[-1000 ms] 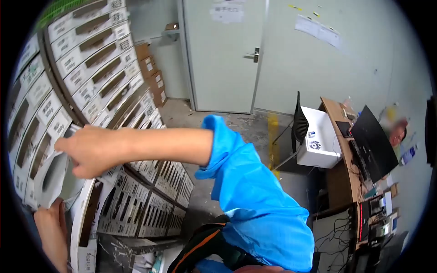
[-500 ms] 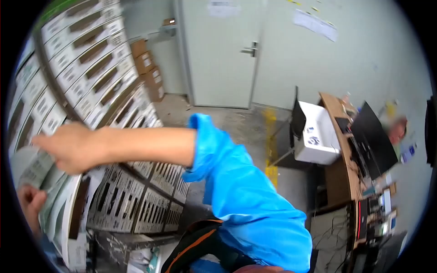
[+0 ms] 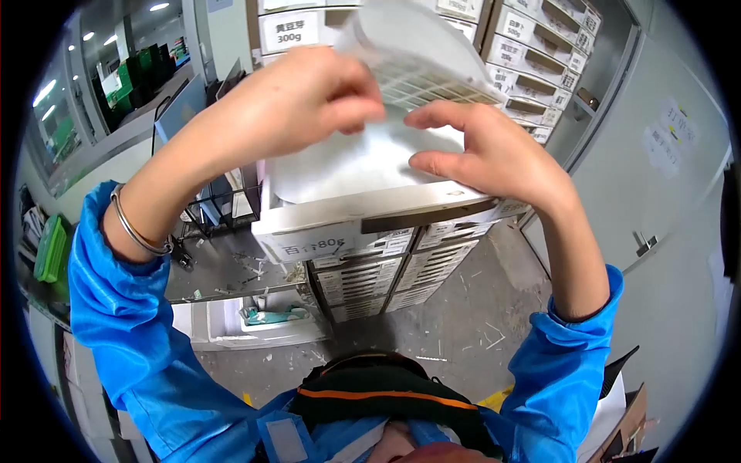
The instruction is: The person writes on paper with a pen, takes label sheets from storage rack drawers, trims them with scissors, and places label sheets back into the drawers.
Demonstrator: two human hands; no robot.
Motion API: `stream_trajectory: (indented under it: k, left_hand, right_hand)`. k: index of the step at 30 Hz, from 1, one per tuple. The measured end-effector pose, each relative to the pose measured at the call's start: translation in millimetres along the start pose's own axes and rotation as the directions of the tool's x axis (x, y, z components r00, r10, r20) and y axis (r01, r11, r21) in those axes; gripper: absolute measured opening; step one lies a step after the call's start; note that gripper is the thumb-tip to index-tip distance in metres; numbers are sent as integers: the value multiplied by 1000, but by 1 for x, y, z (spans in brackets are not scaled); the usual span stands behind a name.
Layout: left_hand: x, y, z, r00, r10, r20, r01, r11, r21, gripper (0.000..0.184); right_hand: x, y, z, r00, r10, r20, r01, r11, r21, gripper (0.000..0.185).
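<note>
A white drawer (image 3: 386,207) labelled 80g is pulled out of the cabinet, with pale glossy sheets (image 3: 340,166) lying inside. Over its left part is my left hand (image 3: 312,96), fingers curled, blurred at the tips; whether they pinch anything is not clear. My right hand (image 3: 494,150) is at the drawer's right side, thumb and index finger spread apart over the sheets. Between and behind both hands a curved translucent sheet with a grid pattern (image 3: 432,81) stands raised and blurred.
Labelled drawers (image 3: 532,58) rise behind on the right, with more drawers (image 3: 363,282) below. A black wire rack (image 3: 224,212) stands left of the open drawer. Lower left is a white bin (image 3: 262,320). A door (image 3: 671,201) is on the right, windows at upper left.
The view has swung left, from the door and desk to the open drawer. Both hands are now over it; my right hand's fingers have spread, and the grid-patterned sheet has come into sight.
</note>
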State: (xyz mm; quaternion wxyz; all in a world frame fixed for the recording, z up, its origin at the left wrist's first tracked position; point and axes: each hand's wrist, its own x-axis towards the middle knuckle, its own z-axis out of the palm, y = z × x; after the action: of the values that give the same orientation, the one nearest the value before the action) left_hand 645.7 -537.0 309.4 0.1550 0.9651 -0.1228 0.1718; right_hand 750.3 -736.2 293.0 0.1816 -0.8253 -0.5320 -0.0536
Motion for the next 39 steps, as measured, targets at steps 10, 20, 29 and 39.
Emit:
stream_trajectory:
  k: [10,20,29,39]
  left_hand:
    - [6,-10,-8,867,-146,477,25,968,249,35]
    - [-2,-16,13,977,212,-37,-171,868,466,5]
    - [8,-16,-19,980,-178,95,184,980,-68,23]
    - [8,-20,-19,966,-222,131,241,959,-151,25]
  right_hand:
    - [16,10,15,926,-38,-376,45,999,11,32]
    - [12,5,14,983,-140,-120,161,968,191,37]
    - [16,2,10,1000,-16,-17,21,956,293,31]
    - [17,5,12,1000,-2,24,-6,953,303,24]
